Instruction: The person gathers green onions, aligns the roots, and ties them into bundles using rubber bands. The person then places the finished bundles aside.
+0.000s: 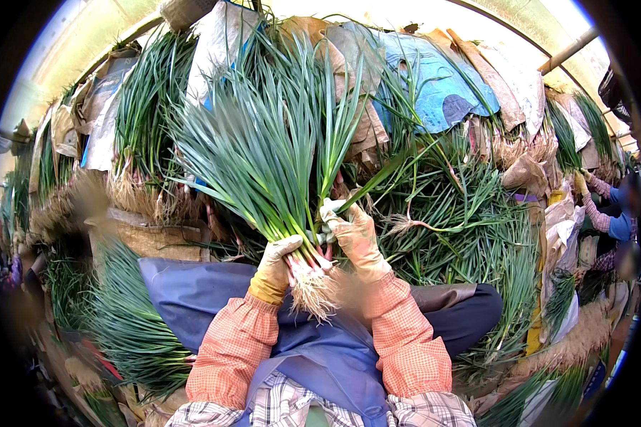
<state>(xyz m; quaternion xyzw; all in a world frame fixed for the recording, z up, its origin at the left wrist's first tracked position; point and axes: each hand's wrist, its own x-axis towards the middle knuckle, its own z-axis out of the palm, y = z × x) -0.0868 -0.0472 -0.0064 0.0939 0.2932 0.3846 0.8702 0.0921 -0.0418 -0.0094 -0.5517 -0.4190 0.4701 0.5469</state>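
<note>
My left hand (279, 267), in a pale glove with a yellow cuff, grips a bunch of green garlic plants (278, 176) near the stem bases. The long leaves fan up and away; the pinkish bulbs and pale roots (314, 292) hang over my lap. Beside it, my right hand (355, 237), gloved too, pinches a green leaf (376, 179) that slants up to the right, with its fingers close to the bunch's stems. Where that leaf ends between the fingers is hidden. A loose plant with pink stem and roots (414, 223) lies to the right.
Loose leaves and plants (459, 240) are heaped at the right. Another bunch (133, 320) lies at the left. Ahead, upright bunches (155, 107) stand among paper sacks and a blue sheet (432, 80). A blue apron (203, 293) covers my lap. Another person's gloved hands (581, 181) are at the far right.
</note>
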